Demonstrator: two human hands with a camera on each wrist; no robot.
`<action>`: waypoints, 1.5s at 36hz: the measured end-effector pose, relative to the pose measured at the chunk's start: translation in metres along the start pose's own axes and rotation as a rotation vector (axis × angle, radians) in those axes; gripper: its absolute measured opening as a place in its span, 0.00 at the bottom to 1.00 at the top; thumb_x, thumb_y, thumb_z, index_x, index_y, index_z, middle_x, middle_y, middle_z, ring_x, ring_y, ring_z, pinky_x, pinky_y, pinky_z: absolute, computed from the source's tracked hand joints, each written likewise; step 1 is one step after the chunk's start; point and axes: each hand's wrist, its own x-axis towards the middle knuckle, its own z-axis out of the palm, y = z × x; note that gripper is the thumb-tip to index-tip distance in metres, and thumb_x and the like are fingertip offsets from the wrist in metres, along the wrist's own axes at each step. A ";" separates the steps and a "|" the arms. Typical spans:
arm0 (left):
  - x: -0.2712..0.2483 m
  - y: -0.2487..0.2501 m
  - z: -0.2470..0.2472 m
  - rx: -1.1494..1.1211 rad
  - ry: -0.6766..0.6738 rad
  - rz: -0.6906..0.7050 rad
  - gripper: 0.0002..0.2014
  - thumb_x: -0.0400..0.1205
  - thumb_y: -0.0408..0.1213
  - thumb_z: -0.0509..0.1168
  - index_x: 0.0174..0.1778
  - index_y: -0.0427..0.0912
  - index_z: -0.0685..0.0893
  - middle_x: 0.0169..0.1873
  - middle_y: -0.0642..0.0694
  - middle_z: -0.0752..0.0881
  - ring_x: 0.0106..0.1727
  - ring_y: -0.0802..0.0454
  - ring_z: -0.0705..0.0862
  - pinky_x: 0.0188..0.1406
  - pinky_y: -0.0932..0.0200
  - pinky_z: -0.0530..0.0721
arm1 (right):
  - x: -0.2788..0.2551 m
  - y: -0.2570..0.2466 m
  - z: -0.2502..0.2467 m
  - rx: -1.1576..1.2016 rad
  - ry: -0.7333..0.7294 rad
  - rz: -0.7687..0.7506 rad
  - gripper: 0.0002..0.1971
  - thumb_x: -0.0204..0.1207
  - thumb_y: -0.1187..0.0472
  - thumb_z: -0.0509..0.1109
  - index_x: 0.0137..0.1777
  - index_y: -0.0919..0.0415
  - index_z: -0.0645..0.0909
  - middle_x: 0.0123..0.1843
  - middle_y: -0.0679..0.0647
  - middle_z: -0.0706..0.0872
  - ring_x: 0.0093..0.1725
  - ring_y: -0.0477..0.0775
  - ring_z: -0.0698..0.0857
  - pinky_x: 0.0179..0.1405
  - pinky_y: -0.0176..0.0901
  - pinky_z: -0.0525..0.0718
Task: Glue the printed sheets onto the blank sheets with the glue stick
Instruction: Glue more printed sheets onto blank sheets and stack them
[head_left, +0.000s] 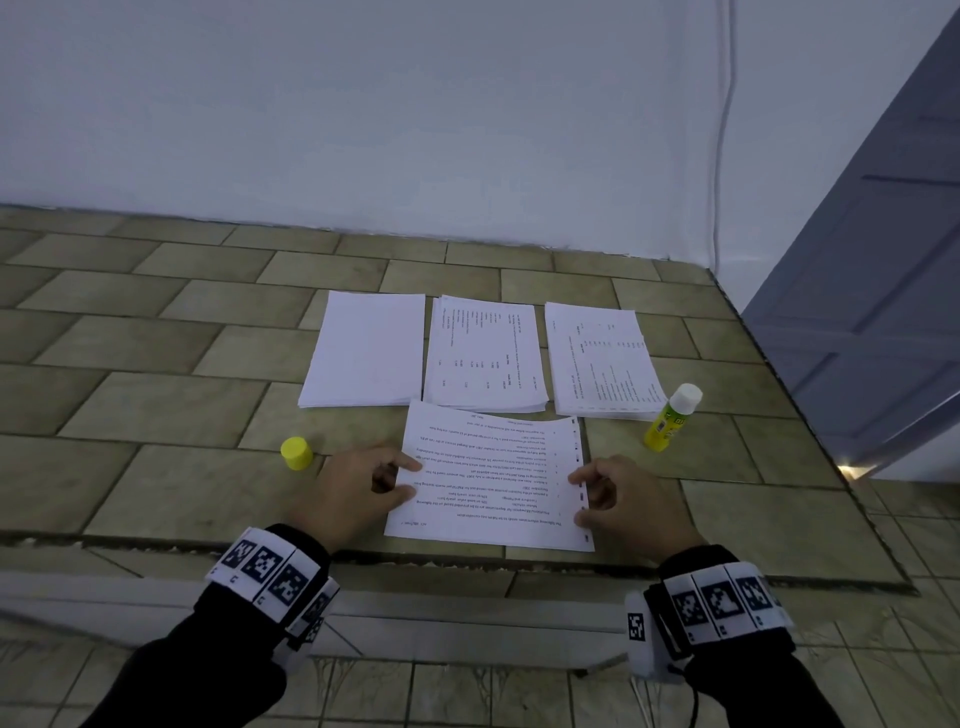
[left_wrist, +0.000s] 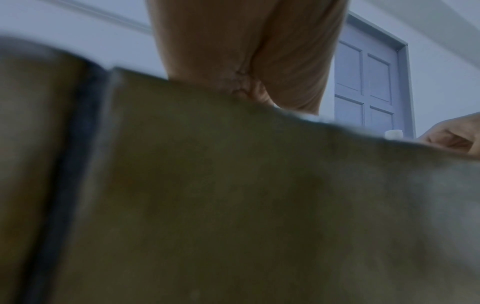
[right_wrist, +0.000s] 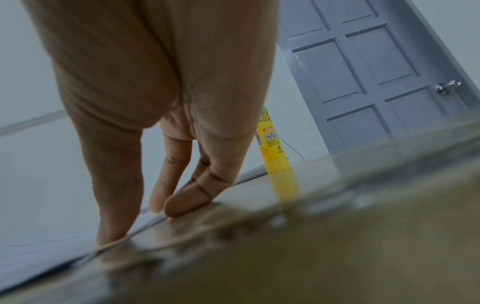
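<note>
A printed sheet (head_left: 493, 483) lies flat on the tiled ledge (head_left: 156, 395), nearest to me. My left hand (head_left: 413, 480) rests on its left edge with forefinger and thumb on the paper. My right hand (head_left: 576, 493) presses the right edge; the right wrist view shows its straight fingertips (right_wrist: 182, 203) down on the sheet (right_wrist: 39, 185). Behind lie a blank stack (head_left: 366, 356) and two printed stacks (head_left: 485, 358) (head_left: 602, 364). The yellow glue stick (head_left: 671, 417) (right_wrist: 272, 150) stands uncapped at the right, with its yellow cap (head_left: 296, 453) left of my left hand.
A white wall runs behind the stacks, with a thin cable (head_left: 722, 156) hanging down it. A grey panelled door (head_left: 883, 260) (right_wrist: 363, 72) stands at the right. The ledge's front edge (head_left: 467, 558) drops to a lower tiled floor under my wrists.
</note>
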 end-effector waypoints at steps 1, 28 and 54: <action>0.000 0.000 0.000 -0.002 0.000 0.001 0.15 0.76 0.34 0.76 0.46 0.62 0.84 0.33 0.55 0.84 0.38 0.67 0.82 0.35 0.76 0.76 | 0.000 0.000 0.000 0.003 -0.003 -0.001 0.18 0.67 0.66 0.80 0.54 0.51 0.81 0.51 0.50 0.79 0.44 0.43 0.81 0.38 0.22 0.78; -0.002 0.002 0.002 0.391 0.001 0.009 0.13 0.78 0.44 0.74 0.59 0.51 0.88 0.60 0.45 0.76 0.65 0.47 0.74 0.54 0.57 0.72 | -0.002 -0.016 -0.001 -0.217 -0.043 0.017 0.21 0.72 0.62 0.77 0.65 0.53 0.80 0.61 0.49 0.71 0.64 0.48 0.71 0.57 0.30 0.72; 0.017 -0.014 0.044 0.724 0.050 0.198 0.31 0.81 0.48 0.50 0.76 0.36 0.77 0.77 0.39 0.75 0.76 0.36 0.74 0.68 0.23 0.71 | 0.034 -0.112 0.104 -0.325 -0.090 -0.237 0.50 0.67 0.29 0.24 0.86 0.57 0.44 0.88 0.51 0.45 0.85 0.48 0.40 0.81 0.61 0.33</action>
